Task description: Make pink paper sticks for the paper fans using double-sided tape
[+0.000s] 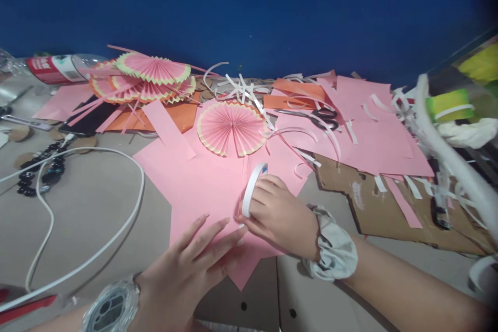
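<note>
My right hand (pixel 280 212), with a pale scrunchie (pixel 334 249) at the wrist, is closed around a roll of white tape (pixel 251 192). Its thumb is down near a thin pink paper stick that runs below a folded pink paper fan (pixel 232 129). Fingers stretched out, my left hand (pixel 198 254) lies on the pink paper (pixel 194 187) just left of the roll; a watch (pixel 112 308) is on that wrist. The fan has a yellow and orange zigzag edge and rests flat on the pink sheets.
More paper fans (pixel 153 68) are piled at the back left, near a plastic bottle (pixel 54 68). A white cable (pixel 142 187) loops at left beside black beads (pixel 29 179). Scissors (pixel 324 116), pink sheets (pixel 377 135) and cardboard (pixel 373 212) lie right. A blue wall (pixel 249 15) stands behind.
</note>
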A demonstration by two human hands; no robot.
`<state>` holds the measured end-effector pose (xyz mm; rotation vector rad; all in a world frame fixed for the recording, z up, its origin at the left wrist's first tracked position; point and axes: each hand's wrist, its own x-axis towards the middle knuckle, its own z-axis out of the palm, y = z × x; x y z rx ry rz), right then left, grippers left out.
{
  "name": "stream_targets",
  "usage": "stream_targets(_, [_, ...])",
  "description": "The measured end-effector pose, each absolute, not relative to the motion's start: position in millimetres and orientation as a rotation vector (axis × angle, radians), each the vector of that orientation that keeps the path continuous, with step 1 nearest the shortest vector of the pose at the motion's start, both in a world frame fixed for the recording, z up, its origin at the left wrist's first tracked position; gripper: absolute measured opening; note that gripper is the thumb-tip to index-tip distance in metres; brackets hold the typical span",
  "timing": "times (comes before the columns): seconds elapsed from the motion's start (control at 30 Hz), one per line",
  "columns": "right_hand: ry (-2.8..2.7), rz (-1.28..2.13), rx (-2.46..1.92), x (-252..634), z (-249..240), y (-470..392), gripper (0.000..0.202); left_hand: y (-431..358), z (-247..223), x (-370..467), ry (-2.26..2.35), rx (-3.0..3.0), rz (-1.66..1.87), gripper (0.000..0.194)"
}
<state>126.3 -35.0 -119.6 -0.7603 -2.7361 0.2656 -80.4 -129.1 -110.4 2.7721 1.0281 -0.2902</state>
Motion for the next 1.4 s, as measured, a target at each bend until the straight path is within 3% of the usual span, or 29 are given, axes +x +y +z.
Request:
stream_targets(0.17, [-2.641, 0.413, -0.858, 129.2, -118.6, -34.1, 0.015, -128.4, -111.9, -79.3, 0.995, 2.868, -0.194, 0.09])
stream_targets(0.4, [-2.425, 0.654, -0.925, 134.8, -107.6, -23.1, 0.01, -126.7, -109.3, -80.0, 0.958, 2.874, -0.197, 0.076])
stream_targets(0.6, [-2.606, 0.45, -0.886, 140.9, -103.2, -11.0, 0.024, -129.0, -111.1, -84.4, 0.87, 2.867, -0.235, 0.088])
stream_targets(0.93, [-2.765, 0.274, -0.925, 134.9, -113.6, -11.6, 0.03, -128.4, -113.1, -77.0, 0.957, 2.847, -0.058, 0.053])
stream_targets(1.2, [-2.767, 0.182, -0.902, 135.1, -119.4, -12.0, 0.03, -107.2, -108.9, -70.8, 0.742, 2.919, -0.17, 0.084])
stream_targets(1.4, [-2.784, 0.095, -0.899, 136.4, -119.5, -9.7, 0.031, -108.6, -108.1, -64.4, 0.761, 2.981, -0.273, 0.064])
